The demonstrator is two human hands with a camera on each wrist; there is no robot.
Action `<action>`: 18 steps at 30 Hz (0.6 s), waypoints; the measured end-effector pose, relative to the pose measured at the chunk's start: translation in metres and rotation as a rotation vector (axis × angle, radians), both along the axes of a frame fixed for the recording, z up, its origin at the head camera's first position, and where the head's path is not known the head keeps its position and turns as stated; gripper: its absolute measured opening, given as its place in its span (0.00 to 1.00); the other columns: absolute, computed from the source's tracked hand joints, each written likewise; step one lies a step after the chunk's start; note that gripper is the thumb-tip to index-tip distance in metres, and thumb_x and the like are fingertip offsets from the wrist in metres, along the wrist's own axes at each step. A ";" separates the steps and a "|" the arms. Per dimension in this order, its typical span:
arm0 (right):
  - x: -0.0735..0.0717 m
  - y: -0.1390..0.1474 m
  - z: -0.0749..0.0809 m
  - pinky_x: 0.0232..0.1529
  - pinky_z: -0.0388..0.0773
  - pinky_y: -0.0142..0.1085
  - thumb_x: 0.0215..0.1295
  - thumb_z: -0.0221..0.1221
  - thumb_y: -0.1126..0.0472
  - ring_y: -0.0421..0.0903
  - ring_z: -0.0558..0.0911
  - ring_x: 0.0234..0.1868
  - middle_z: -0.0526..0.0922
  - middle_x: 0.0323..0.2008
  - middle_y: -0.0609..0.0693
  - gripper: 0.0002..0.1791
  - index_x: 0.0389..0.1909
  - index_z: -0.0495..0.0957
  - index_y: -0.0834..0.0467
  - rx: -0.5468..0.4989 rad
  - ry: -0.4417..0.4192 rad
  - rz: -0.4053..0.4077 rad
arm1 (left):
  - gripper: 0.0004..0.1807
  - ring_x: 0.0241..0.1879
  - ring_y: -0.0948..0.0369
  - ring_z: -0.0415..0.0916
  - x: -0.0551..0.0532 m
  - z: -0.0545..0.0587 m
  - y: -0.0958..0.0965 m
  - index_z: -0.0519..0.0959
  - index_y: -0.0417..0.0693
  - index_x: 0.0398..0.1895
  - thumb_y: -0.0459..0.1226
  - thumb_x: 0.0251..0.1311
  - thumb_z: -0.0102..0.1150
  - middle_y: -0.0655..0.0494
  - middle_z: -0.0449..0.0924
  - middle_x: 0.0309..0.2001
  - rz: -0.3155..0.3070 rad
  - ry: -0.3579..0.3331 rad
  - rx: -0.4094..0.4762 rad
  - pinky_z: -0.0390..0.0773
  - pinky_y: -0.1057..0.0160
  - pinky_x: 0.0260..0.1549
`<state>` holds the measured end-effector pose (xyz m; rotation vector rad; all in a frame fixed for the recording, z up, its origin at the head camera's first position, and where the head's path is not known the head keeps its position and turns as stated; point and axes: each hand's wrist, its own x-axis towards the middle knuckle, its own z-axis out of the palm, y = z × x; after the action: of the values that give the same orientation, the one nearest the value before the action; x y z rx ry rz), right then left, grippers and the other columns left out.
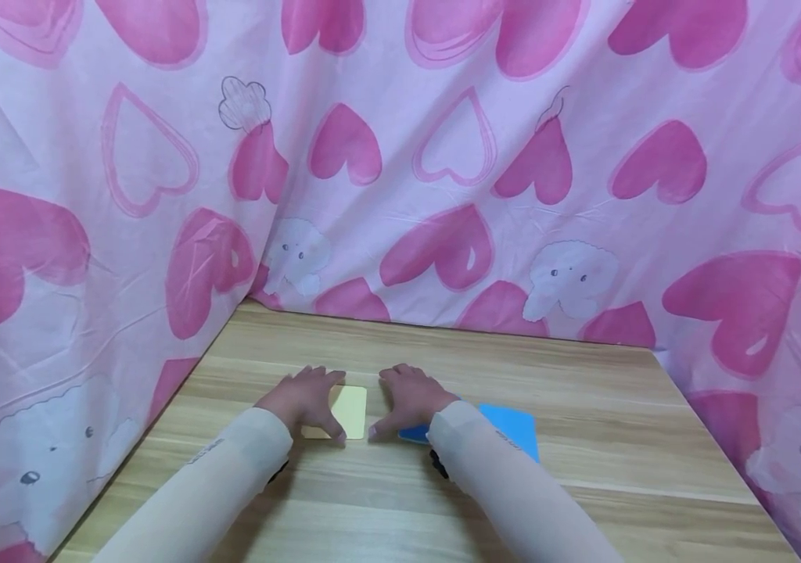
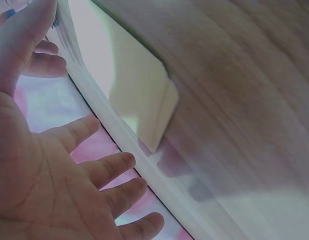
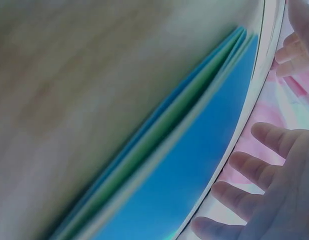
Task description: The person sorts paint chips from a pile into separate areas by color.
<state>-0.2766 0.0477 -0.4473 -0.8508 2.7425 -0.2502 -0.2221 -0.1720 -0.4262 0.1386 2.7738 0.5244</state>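
Note:
On the wooden tabletop lies a pale yellow sheet [image 1: 352,411] with rounded corners, partly hidden under my left hand [image 1: 307,397]. That hand hovers over the sheet's left side, fingers spread and holding nothing. In the left wrist view the yellow sheet [image 2: 127,75] lies beyond the open palm, with two layers showing at its near corner. To the right, my right hand [image 1: 416,397] has its fingers spread and empty, overlapping a blue stack of sheets [image 1: 516,428]. Blue, green and pale edges show along the stack [image 3: 199,135] in the right wrist view. My right sleeve hides its middle.
The wood-grain tabletop [image 1: 612,438] reaches back to a pink curtain [image 1: 400,164] printed with hearts. More curtain hangs along the left and right edges. A dark band shows at each wrist, below the cuffs.

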 end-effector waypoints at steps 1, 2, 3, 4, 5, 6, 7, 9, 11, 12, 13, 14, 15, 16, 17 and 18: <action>0.000 0.003 0.000 0.66 0.64 0.51 0.32 0.66 0.21 0.51 0.63 0.68 0.65 0.67 0.49 0.63 0.70 0.62 0.50 -0.002 0.001 -0.004 | 0.64 0.72 0.38 0.45 -0.001 0.000 0.002 0.62 0.54 0.72 0.57 0.22 0.81 0.39 0.56 0.72 -0.005 0.004 -0.001 0.44 0.33 0.66; -0.001 0.005 0.000 0.66 0.64 0.51 0.32 0.66 0.21 0.51 0.63 0.69 0.65 0.68 0.49 0.63 0.70 0.62 0.50 -0.005 0.000 -0.007 | 0.64 0.72 0.38 0.46 -0.002 0.000 0.003 0.62 0.54 0.72 0.57 0.22 0.81 0.39 0.56 0.72 -0.011 0.008 -0.005 0.45 0.33 0.66; -0.001 0.008 0.000 0.66 0.64 0.50 0.32 0.65 0.21 0.51 0.63 0.69 0.65 0.68 0.49 0.63 0.70 0.62 0.50 -0.005 0.001 -0.012 | 0.64 0.72 0.38 0.46 -0.003 0.000 0.005 0.62 0.54 0.72 0.58 0.23 0.81 0.39 0.57 0.71 -0.016 0.010 -0.008 0.45 0.33 0.66; -0.001 0.011 0.000 0.66 0.64 0.50 0.32 0.65 0.21 0.51 0.63 0.69 0.65 0.68 0.49 0.63 0.70 0.62 0.50 -0.007 0.002 -0.015 | 0.64 0.72 0.38 0.46 -0.004 0.000 0.006 0.62 0.54 0.72 0.58 0.23 0.80 0.39 0.57 0.71 -0.022 0.013 -0.014 0.45 0.33 0.66; -0.001 0.013 0.001 0.66 0.64 0.51 0.32 0.66 0.21 0.51 0.63 0.69 0.65 0.68 0.49 0.63 0.70 0.62 0.50 -0.011 0.002 -0.018 | 0.64 0.72 0.38 0.46 -0.005 0.000 0.008 0.62 0.53 0.72 0.58 0.24 0.80 0.39 0.57 0.71 -0.027 0.013 -0.016 0.45 0.33 0.66; -0.001 0.016 0.001 0.65 0.64 0.51 0.32 0.66 0.21 0.51 0.63 0.69 0.65 0.68 0.50 0.63 0.70 0.62 0.51 -0.012 0.005 -0.017 | 0.63 0.72 0.37 0.47 -0.006 0.000 0.009 0.62 0.53 0.72 0.59 0.24 0.80 0.39 0.57 0.71 -0.033 0.014 -0.022 0.46 0.32 0.65; -0.001 0.018 0.002 0.65 0.65 0.51 0.32 0.66 0.21 0.51 0.63 0.69 0.64 0.68 0.50 0.63 0.70 0.62 0.51 -0.013 0.006 -0.020 | 0.63 0.71 0.38 0.47 -0.007 0.000 0.011 0.62 0.53 0.72 0.59 0.24 0.80 0.39 0.57 0.71 -0.036 0.013 -0.026 0.46 0.32 0.65; -0.001 0.024 0.003 0.65 0.65 0.51 0.33 0.66 0.21 0.52 0.63 0.69 0.64 0.68 0.50 0.63 0.71 0.62 0.51 -0.012 0.006 -0.027 | 0.63 0.72 0.38 0.47 -0.009 -0.001 0.014 0.61 0.54 0.72 0.60 0.25 0.79 0.40 0.57 0.71 -0.041 0.010 -0.035 0.45 0.32 0.65; 0.000 0.030 0.004 0.64 0.66 0.51 0.34 0.66 0.22 0.52 0.63 0.68 0.64 0.68 0.50 0.62 0.71 0.62 0.51 -0.013 0.004 -0.038 | 0.63 0.72 0.39 0.47 -0.011 -0.002 0.018 0.61 0.55 0.72 0.60 0.25 0.79 0.41 0.57 0.71 -0.047 0.010 -0.036 0.45 0.32 0.66; -0.001 0.033 0.004 0.64 0.66 0.51 0.34 0.66 0.22 0.52 0.63 0.68 0.64 0.68 0.50 0.62 0.71 0.62 0.50 -0.014 0.003 -0.045 | 0.63 0.72 0.40 0.46 -0.012 -0.002 0.020 0.61 0.56 0.72 0.61 0.25 0.79 0.41 0.57 0.71 -0.049 0.012 -0.038 0.45 0.33 0.66; -0.001 0.036 0.004 0.64 0.66 0.51 0.34 0.66 0.22 0.52 0.63 0.68 0.64 0.68 0.49 0.62 0.71 0.62 0.50 -0.015 -0.002 -0.059 | 0.63 0.72 0.40 0.46 -0.013 -0.003 0.022 0.61 0.56 0.72 0.61 0.25 0.79 0.42 0.57 0.72 -0.052 0.013 -0.036 0.45 0.33 0.66; -0.001 0.039 0.003 0.64 0.66 0.51 0.33 0.66 0.22 0.52 0.63 0.68 0.64 0.68 0.49 0.62 0.71 0.62 0.49 -0.014 -0.005 -0.071 | 0.63 0.72 0.41 0.46 -0.013 -0.004 0.023 0.61 0.57 0.72 0.61 0.25 0.79 0.43 0.57 0.72 -0.054 0.015 -0.034 0.44 0.33 0.66; -0.001 0.042 0.003 0.63 0.67 0.52 0.33 0.67 0.22 0.52 0.63 0.68 0.64 0.68 0.49 0.62 0.71 0.62 0.49 -0.017 -0.009 -0.080 | 0.62 0.72 0.41 0.47 -0.014 -0.005 0.025 0.61 0.57 0.72 0.60 0.25 0.79 0.43 0.58 0.71 -0.056 0.018 -0.030 0.44 0.34 0.67; -0.001 0.044 0.002 0.63 0.67 0.52 0.32 0.67 0.22 0.52 0.63 0.68 0.64 0.68 0.49 0.62 0.71 0.62 0.48 -0.018 -0.014 -0.093 | 0.62 0.72 0.41 0.47 -0.015 -0.006 0.027 0.62 0.57 0.72 0.60 0.25 0.79 0.43 0.58 0.71 -0.059 0.023 -0.026 0.44 0.33 0.66; -0.002 0.047 0.001 0.63 0.67 0.52 0.31 0.66 0.22 0.51 0.63 0.68 0.64 0.68 0.49 0.63 0.71 0.62 0.47 -0.016 -0.018 -0.104 | 0.62 0.72 0.42 0.48 -0.016 -0.006 0.029 0.62 0.58 0.72 0.61 0.25 0.79 0.44 0.59 0.71 -0.062 0.028 -0.026 0.44 0.33 0.66; -0.002 0.049 0.001 0.63 0.67 0.53 0.30 0.66 0.21 0.51 0.63 0.68 0.63 0.68 0.48 0.63 0.71 0.62 0.47 -0.014 -0.023 -0.114 | 0.62 0.72 0.42 0.48 -0.017 -0.007 0.031 0.63 0.57 0.71 0.61 0.25 0.79 0.44 0.59 0.71 -0.066 0.032 -0.023 0.45 0.33 0.66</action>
<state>-0.2785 0.0968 -0.4468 -0.6916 2.7740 -0.2999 -0.2387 -0.1410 -0.4331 0.2351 2.7945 0.4776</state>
